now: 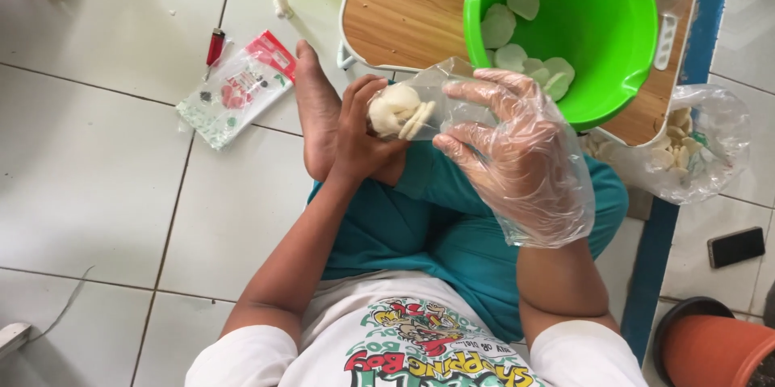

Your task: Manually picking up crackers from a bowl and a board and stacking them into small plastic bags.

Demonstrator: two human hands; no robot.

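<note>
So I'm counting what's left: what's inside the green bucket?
The green bucket holds several pale round crackers lying along its left side and bottom. Its near wall and the gloved right hand cover the lowest part.

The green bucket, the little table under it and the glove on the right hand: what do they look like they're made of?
The green bucket looks like moulded plastic: smooth, evenly coloured, slightly glossy walls. The small table shows a light wood-grain top with a white rim; it may be laminate rather than solid wood. The glove on the right hand looks like thin clear plastic film: see-through, loose and crinkled.
</note>
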